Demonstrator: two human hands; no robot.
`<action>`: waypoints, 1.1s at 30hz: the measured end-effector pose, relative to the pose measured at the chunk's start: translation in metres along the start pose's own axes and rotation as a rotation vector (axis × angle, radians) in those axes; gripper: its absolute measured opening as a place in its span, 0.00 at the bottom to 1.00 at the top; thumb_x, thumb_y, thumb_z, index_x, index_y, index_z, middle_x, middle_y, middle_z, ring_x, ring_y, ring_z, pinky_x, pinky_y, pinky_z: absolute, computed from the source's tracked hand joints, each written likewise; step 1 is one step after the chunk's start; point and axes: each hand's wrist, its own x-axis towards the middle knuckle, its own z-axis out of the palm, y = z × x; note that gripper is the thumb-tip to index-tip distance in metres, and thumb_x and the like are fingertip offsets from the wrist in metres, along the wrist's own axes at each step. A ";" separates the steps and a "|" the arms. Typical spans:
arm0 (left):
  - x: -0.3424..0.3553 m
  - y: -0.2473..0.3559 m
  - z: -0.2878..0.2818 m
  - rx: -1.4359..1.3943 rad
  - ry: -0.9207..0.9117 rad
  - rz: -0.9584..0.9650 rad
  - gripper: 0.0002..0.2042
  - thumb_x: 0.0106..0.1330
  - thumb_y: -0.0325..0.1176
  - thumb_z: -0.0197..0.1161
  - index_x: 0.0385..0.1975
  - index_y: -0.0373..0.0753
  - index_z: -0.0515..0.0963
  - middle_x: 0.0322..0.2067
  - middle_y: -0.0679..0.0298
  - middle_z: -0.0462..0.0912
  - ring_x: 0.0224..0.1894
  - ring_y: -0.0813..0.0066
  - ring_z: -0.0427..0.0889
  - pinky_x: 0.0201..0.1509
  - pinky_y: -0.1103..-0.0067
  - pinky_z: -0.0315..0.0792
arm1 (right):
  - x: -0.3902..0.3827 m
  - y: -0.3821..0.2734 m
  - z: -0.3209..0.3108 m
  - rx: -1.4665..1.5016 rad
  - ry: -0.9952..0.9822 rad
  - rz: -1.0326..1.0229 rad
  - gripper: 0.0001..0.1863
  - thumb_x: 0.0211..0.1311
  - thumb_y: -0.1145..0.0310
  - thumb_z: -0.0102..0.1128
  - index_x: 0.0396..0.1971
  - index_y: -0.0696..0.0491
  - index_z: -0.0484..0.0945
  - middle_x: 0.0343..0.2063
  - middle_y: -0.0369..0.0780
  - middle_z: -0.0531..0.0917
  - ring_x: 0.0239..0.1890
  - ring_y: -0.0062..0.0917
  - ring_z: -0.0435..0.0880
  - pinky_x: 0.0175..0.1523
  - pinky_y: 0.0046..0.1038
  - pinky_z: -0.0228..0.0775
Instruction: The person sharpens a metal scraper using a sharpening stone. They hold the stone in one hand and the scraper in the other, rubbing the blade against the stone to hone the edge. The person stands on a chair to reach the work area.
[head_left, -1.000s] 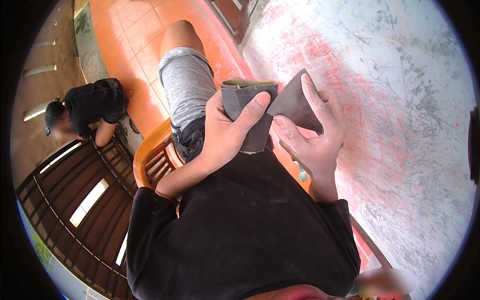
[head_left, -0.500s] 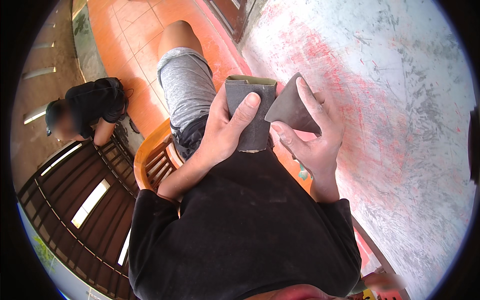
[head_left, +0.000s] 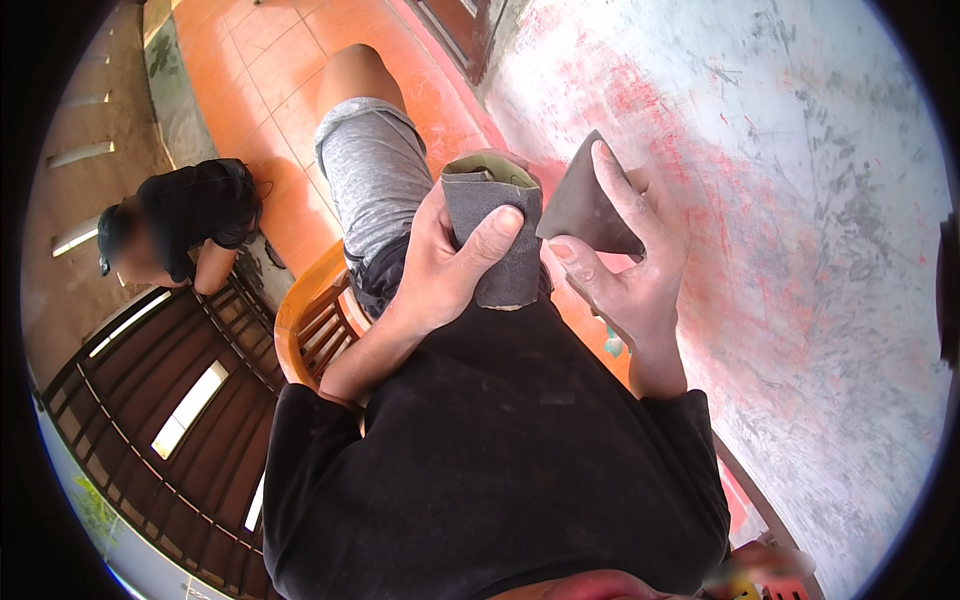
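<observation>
In front of my chest, my left hand [head_left: 440, 270] grips a folded sheet of dark grey sandpaper [head_left: 512, 275], thumb pressed across its front. The top end of that sheet gapes in a loop and shows a pale greenish inner side. Just to the right, my dusty right hand [head_left: 640, 285] pinches a second, smaller piece of dark sandpaper [head_left: 588, 205] between thumb and fingers, its corner pointing up. A narrow gap separates the two pieces.
On the right stands a wall [head_left: 800, 250] with pale grey plaster and red smears. A wooden chair [head_left: 300, 310] is under me, beside a dark slatted gate [head_left: 150, 390]. Another person [head_left: 200, 210] in black leans at the left, near orange floor tiles [head_left: 270, 60].
The sandpaper in my left hand has tilted and its top loop has opened wider. My right hand's piece has turned slightly more upright.
</observation>
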 end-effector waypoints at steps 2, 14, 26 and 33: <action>-0.001 0.001 0.001 0.011 0.032 -0.007 0.22 0.77 0.48 0.68 0.55 0.37 0.70 0.48 0.58 0.78 0.49 0.74 0.79 0.53 0.75 0.75 | -0.001 -0.002 -0.004 -0.008 -0.035 0.022 0.43 0.54 0.60 0.86 0.70 0.58 0.79 0.38 0.40 0.80 0.36 0.25 0.79 0.39 0.26 0.71; 0.001 0.000 -0.003 -0.077 -0.045 0.096 0.15 0.79 0.39 0.69 0.50 0.37 0.73 0.48 0.60 0.82 0.48 0.78 0.80 0.54 0.76 0.75 | 0.003 -0.004 0.002 0.029 -0.001 -0.068 0.43 0.53 0.64 0.87 0.69 0.60 0.79 0.37 0.40 0.79 0.35 0.25 0.78 0.40 0.26 0.71; 0.001 0.000 -0.002 -0.008 0.026 0.131 0.14 0.78 0.37 0.69 0.49 0.38 0.72 0.48 0.59 0.82 0.48 0.77 0.80 0.55 0.75 0.75 | 0.003 -0.009 0.003 0.021 -0.017 -0.061 0.43 0.49 0.66 0.88 0.68 0.58 0.80 0.37 0.40 0.79 0.35 0.25 0.79 0.37 0.27 0.72; 0.000 0.000 0.004 -0.020 0.025 0.141 0.13 0.78 0.35 0.70 0.48 0.37 0.71 0.47 0.58 0.82 0.45 0.77 0.83 0.49 0.76 0.78 | 0.004 0.004 0.002 -0.050 0.123 -0.047 0.43 0.48 0.58 0.90 0.68 0.49 0.83 0.33 0.38 0.78 0.28 0.23 0.79 0.28 0.25 0.73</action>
